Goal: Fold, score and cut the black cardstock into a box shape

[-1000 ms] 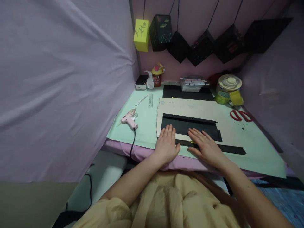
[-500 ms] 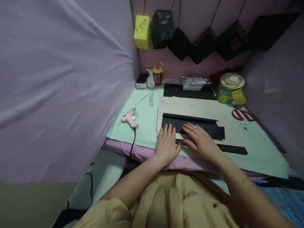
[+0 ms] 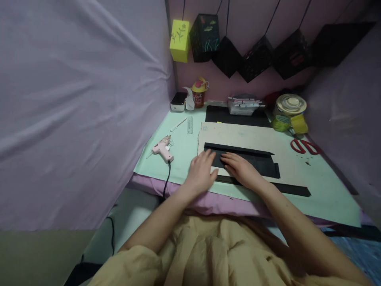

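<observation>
The left hand (image 3: 201, 171) and right hand (image 3: 242, 171) have both shifted leftward over the folded black sheet (image 3: 260, 162).

Pink glue gun (image 3: 162, 149) lies on L side of desk (image 3: 184, 153), blk cord (image 3: 167, 178) running over front edge. Nr it: thin white stick (image 3: 178, 124) & small ruler (image 3: 189, 125). Behind: white device w/ blk top (image 3: 178, 102), red cup w/ yellow lid (image 3: 198, 93). Back ctr: box w/ pens (image 3: 245, 106). R side: lidded container (image 3: 291, 104), tape rolls (image 3: 299, 124), red scissor handles (image 3: 297, 146). Above: 1 yellow box (image 3: 179, 43) & several blk boxes (image 3: 204, 37), hung on cords.
</observation>
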